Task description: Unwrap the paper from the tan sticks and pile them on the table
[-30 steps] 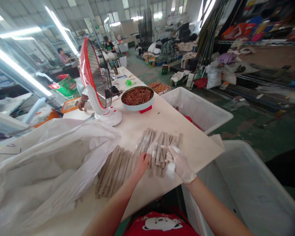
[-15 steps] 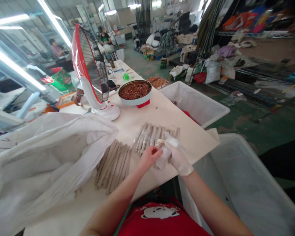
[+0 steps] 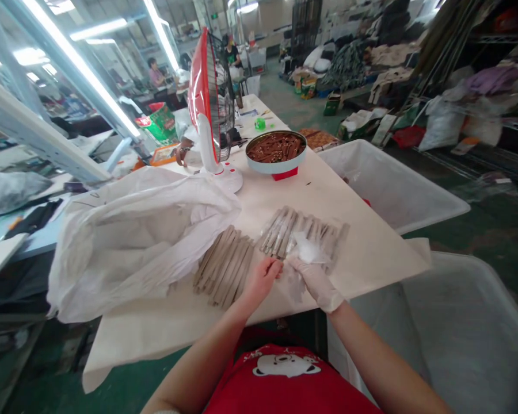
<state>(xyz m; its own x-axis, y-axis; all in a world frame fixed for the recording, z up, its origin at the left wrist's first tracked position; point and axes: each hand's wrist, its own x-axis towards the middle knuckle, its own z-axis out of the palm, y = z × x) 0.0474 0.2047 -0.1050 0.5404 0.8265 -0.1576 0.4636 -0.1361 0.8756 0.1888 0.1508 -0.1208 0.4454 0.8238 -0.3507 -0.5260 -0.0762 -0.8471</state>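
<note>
Neatly, a wad of white film [image 3: 307, 250] is pinched in the narrowed fingers of the gloved right hand [image 3: 315, 282], low over a tight row of tan sticks [image 3: 302, 233] on the table [image 3: 311, 195]. The curled bare left hand [image 3: 262, 282] is held just beside it; whether anything is gripped there cannot be told.

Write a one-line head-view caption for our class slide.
A bare left hand and gloved right hand work among rows of tan sticks on a white table.

Red desk fan [image 3: 201, 98], white plastic tub [image 3: 414, 172]
</note>
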